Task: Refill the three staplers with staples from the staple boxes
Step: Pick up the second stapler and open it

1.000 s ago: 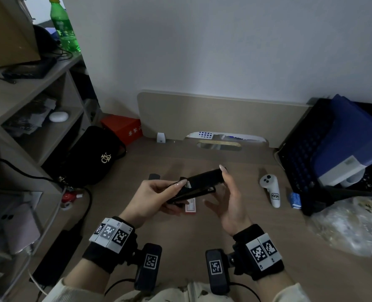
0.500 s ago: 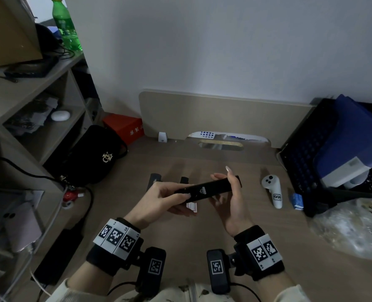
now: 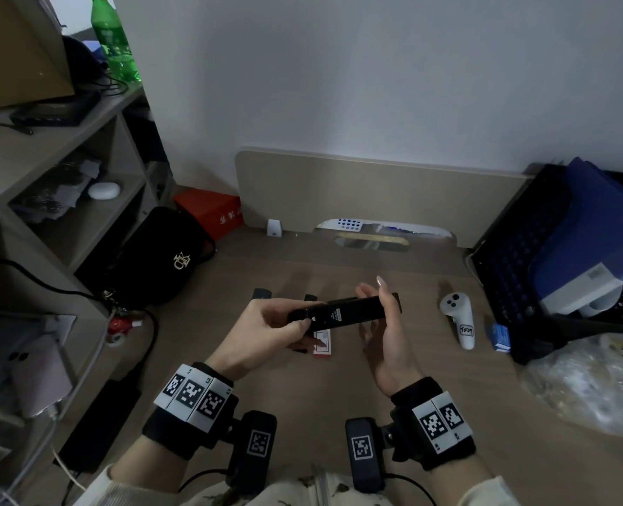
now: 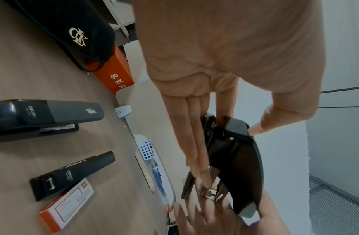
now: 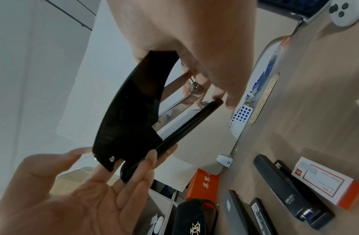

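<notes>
A black stapler [image 3: 343, 311] hangs nearly level above the desk, held between both hands. My left hand [image 3: 302, 320] pinches its hinge end, fingers along the base [image 4: 194, 143] and thumb on the cover. My right hand [image 3: 372, 291] wraps round the front end, its fingers at the metal magazine [image 5: 182, 98]; the cover [image 5: 130, 111] stands slightly apart from that rail. Two more black staplers [image 4: 47, 114] [image 4: 72, 173] lie on the desk behind the hands. A red-and-white staple box [image 3: 322, 344] lies under the held stapler, also in the left wrist view [image 4: 67, 205].
A white controller [image 3: 457, 319] and a small blue box [image 3: 499, 337] lie to the right. A black crate [image 3: 514, 257] and a plastic bag [image 3: 594, 381] fill the right side. A black bag [image 3: 156, 261], a red box [image 3: 211, 210] and shelves [image 3: 65, 199] stand on the left.
The stapler has swung from tilted up at the right to nearly level and looks more closed. My right hand has moved from beside its tip to round its front end.
</notes>
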A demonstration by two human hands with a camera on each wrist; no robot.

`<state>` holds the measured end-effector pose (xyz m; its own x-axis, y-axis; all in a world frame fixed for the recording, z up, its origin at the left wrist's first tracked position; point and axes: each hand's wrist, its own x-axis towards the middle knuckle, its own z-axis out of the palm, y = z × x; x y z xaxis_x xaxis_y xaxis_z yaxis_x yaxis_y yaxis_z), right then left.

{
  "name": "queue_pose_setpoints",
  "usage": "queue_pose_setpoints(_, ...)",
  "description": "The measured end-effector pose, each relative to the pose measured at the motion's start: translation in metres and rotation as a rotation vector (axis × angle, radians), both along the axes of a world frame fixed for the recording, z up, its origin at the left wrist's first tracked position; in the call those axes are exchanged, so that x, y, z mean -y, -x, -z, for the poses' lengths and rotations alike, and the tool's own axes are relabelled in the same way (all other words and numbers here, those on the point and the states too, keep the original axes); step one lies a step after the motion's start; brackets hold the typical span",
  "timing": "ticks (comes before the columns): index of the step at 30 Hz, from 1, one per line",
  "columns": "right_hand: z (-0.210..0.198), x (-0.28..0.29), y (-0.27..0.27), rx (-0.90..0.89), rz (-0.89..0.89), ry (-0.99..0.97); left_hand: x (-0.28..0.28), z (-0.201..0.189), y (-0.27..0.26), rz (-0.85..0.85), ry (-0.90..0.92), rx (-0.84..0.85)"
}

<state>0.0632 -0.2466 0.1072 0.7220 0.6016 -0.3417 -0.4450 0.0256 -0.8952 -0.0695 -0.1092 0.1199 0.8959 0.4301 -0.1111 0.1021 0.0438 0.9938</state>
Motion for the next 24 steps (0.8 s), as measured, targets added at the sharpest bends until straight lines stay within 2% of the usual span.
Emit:
queue_pose_setpoints(8, -0.005, -0.004, -0.001, -0.054, -0.001, -0.057, -0.004, 0.001, 0.003, -0.005, -0.036, 0.106)
queue_pose_setpoints(15, -0.012, -0.007, 0.003, -0.019, -0.017, -0.056, -0.005, 0.001, 0.003, -0.072, -0.025, 0.165)
queue_pose_setpoints(24, -0.015, -0.012, 0.002, 0.038, -0.028, -0.024, -0.015, 0.008, 0.005, -0.042, -0.004, 0.186)
